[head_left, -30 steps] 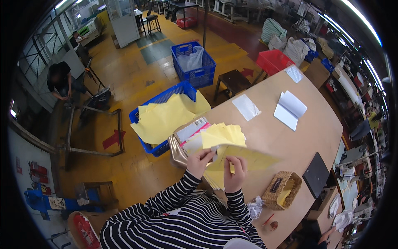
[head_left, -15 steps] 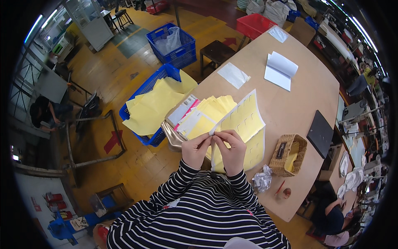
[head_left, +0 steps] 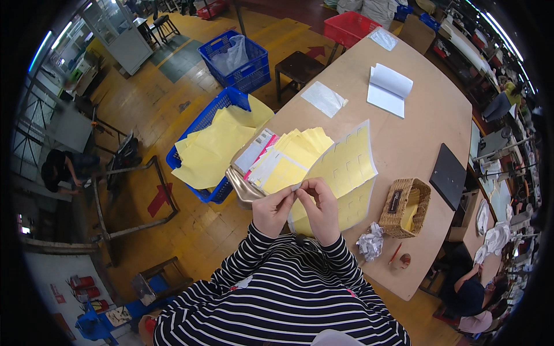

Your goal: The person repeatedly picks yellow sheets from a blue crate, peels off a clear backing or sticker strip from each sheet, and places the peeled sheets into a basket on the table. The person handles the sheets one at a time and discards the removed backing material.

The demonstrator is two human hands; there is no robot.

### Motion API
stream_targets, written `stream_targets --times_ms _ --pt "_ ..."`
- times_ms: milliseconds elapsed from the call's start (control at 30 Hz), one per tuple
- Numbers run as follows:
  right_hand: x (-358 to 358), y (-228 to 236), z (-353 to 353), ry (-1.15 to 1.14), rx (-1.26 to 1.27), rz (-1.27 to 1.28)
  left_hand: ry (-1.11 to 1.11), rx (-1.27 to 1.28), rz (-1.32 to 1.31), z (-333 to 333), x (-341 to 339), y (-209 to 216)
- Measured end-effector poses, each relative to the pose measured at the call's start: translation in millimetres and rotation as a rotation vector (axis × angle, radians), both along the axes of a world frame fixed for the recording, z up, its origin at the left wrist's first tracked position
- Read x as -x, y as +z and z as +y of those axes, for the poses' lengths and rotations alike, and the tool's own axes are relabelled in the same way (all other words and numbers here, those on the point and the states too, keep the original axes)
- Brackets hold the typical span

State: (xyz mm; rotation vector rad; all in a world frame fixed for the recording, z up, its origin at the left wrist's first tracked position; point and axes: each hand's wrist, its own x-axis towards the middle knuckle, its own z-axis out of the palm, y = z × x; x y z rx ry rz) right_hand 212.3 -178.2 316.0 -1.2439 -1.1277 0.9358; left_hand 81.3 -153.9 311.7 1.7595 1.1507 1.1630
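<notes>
The left hand (head_left: 271,214) and right hand (head_left: 321,213) meet, fingertips pinching, apparently on a corner of the yellow sheet (head_left: 348,161) bowed above the table (head_left: 427,109) beside the fanned papers (head_left: 303,145), where uneven pulling could tear it.

From here, tube lights (head_left: 39,52) glare at 10 and 2 o'clock, tabletop (head_left: 430,118) gets pretty soft, even light. Straight edges bend hard toward the rim, and 9 o'clock's kinda murky.

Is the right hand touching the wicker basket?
Apart. The head view shows part of the yellow sheet and bare tabletop between the right hand and the wicker basket.
</notes>
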Motion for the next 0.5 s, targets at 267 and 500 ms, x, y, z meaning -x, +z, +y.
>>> stream_targets --times_ms 267,500 --pt "11 0 -3 -0.030 0.100 0.353 0.099 -0.034 -0.037 -2 1 2" --pt "15 -1 -6 -0.039 0.058 0.304 0.028 -0.146 0.121 -5 7 10"
